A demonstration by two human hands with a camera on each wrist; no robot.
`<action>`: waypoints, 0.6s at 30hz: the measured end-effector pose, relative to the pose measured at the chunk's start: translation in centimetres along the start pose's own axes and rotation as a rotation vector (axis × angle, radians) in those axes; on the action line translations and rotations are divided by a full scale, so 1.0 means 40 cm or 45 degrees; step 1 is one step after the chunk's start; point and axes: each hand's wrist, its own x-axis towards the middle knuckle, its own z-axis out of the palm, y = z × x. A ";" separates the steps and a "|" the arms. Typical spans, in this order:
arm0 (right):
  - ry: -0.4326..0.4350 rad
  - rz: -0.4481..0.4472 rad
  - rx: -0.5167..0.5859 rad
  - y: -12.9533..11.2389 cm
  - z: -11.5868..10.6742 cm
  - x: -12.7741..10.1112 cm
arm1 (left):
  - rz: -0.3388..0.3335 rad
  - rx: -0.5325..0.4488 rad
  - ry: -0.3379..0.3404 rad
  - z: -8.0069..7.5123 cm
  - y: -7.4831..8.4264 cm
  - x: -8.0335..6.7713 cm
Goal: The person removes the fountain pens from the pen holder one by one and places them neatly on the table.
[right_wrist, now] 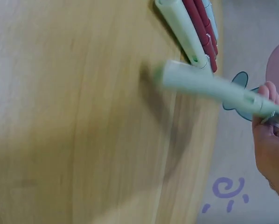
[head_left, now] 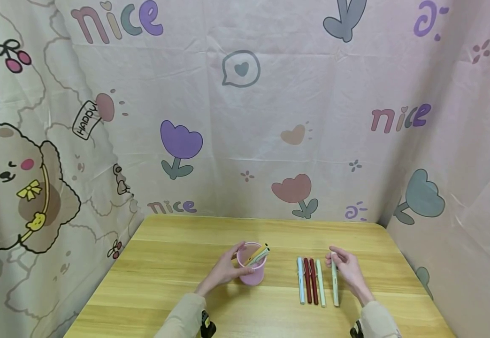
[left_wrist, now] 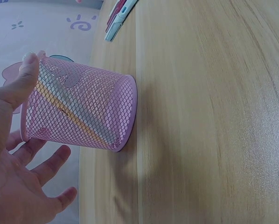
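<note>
A pink mesh pen cup stands upright on the table with a yellow pen and a pale green pen leaning inside it. My left hand grips the cup near its rim, thumb on the near side; in the left wrist view the other fingers spread below the thumb. To the right, my right hand pinches a light green pen by its clip end. That pen is tilted above the table in the right wrist view. Left of it lie a light green pen, two dark red pens and a light blue pen.
The wooden table reaches back to a patterned cloth hanging behind it. More printed cloth hangs along the left and right sides. The lying pens form a row between the cup and my right hand.
</note>
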 end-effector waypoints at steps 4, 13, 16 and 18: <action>0.050 0.015 0.015 0.006 -0.005 -0.001 | 0.004 0.001 0.002 0.000 -0.001 0.001; 0.185 0.025 -0.267 0.025 -0.015 0.004 | 0.005 -0.006 -0.002 -0.001 0.000 0.000; 0.199 0.028 -0.289 0.032 -0.016 0.009 | 0.003 -0.012 -0.004 -0.002 0.001 -0.001; 0.199 0.032 -0.295 0.037 -0.015 0.012 | 0.000 -0.013 -0.005 -0.002 0.002 -0.002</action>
